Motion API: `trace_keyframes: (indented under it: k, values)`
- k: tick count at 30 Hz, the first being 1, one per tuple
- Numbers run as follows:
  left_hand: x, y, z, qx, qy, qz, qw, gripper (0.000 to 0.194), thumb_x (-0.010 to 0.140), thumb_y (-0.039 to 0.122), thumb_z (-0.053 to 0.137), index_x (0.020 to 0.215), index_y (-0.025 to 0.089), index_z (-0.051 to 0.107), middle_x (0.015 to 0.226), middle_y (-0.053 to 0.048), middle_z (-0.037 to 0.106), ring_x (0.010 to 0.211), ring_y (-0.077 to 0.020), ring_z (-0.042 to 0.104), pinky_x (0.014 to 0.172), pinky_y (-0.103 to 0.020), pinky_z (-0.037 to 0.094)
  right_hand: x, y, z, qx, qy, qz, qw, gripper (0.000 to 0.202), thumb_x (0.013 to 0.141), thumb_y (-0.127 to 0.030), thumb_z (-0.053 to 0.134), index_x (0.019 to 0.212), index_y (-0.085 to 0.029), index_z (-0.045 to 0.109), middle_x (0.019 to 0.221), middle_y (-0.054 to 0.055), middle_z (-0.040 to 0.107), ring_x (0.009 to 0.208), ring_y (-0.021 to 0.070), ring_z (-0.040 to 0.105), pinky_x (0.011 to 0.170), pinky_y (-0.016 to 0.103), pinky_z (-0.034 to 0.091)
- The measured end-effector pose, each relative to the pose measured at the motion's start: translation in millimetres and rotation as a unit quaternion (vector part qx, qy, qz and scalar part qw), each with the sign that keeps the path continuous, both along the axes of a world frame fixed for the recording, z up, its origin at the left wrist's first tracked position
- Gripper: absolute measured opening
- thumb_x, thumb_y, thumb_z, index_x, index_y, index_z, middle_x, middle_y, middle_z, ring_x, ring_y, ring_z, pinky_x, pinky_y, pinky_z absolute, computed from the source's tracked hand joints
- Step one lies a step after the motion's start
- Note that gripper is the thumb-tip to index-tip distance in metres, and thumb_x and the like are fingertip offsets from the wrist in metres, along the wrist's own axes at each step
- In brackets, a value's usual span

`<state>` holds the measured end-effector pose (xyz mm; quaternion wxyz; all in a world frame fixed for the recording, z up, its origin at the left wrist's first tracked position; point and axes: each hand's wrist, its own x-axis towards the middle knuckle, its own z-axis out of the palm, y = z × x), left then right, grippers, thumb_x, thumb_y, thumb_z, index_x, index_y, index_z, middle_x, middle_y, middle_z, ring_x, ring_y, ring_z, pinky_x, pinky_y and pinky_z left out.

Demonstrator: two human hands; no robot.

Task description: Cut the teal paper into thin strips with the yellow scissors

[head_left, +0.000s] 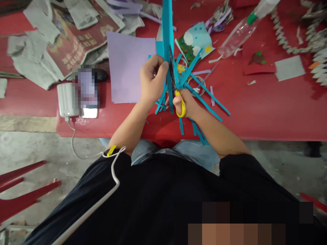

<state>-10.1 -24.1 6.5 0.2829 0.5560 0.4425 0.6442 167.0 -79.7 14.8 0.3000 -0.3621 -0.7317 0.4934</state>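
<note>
In the head view my left hand (154,76) pinches a long piece of blue paper (167,25), which stands up away from the red table. My right hand (187,102) is closed round the yellow handles of a pair of scissors (180,106). The scissor blades point away from me and lie along the right side of the blue paper, close to my left thumb. Several cut blue paper strips (208,98) lie scattered under and to the right of my hands, some hanging over the table's near edge. Lilac paper sheets (130,68) lie left of my left hand.
On the red table (255,112), a power bank (68,102) with a white cable and a phone (88,88) lie left. A plastic bottle (237,37) and a cloud-patterned card (196,42) are at right. Crumpled newspaper (28,58) covers the back left.
</note>
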Motion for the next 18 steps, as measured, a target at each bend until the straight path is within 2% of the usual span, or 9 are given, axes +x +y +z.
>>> trace_keyframes:
  k: [3,8,11,18]
  values:
    - [7,-6,2.0,0.005,0.01,0.014,1.0,0.072,0.1,0.09,0.059,0.074,0.025,0.042,0.072,-0.002,0.038,0.071,-0.0213,0.051,0.072,-0.04,0.047,-1,-1,1.8,-0.01,0.009,-0.013,1.0,0.1,0.078,-0.117,0.031,0.071,-0.025,0.07,0.073,0.01,0.075,0.07,0.0267,0.079,0.063,0.041,0.063]
    - [14,-13,5.2,-0.008,0.013,0.013,1.0,0.073,0.101,0.091,0.055,0.075,0.025,0.039,0.074,-0.002,0.034,0.071,-0.0208,0.048,0.073,-0.038,0.045,1,-2,4.2,0.015,0.01,-0.013,1.0,0.099,0.087,-0.112,0.027,0.075,-0.024,0.072,0.072,0.011,0.074,0.074,0.0271,0.08,0.068,0.042,0.064]
    - [15,-15,6.0,-0.012,0.013,0.009,1.0,0.072,0.1,0.091,0.056,0.075,0.025,0.039,0.074,-0.002,0.035,0.071,-0.0208,0.046,0.072,-0.038,0.044,1,-3,5.2,0.009,0.001,-0.02,1.0,0.102,0.088,-0.112,0.025,0.079,-0.024,0.075,0.073,0.012,0.075,0.076,0.0293,0.081,0.071,0.045,0.067]
    - [15,-14,4.0,-0.006,0.003,0.014,1.0,0.068,0.103,0.082,0.061,0.073,0.025,0.041,0.07,-0.001,0.037,0.066,-0.0197,0.043,0.068,-0.039,0.043,-1,-6,5.5,-0.014,-0.002,-0.044,0.999,0.097,0.087,-0.112,0.034,0.084,-0.025,0.077,0.073,0.009,0.074,0.072,0.0288,0.079,0.065,0.045,0.067]
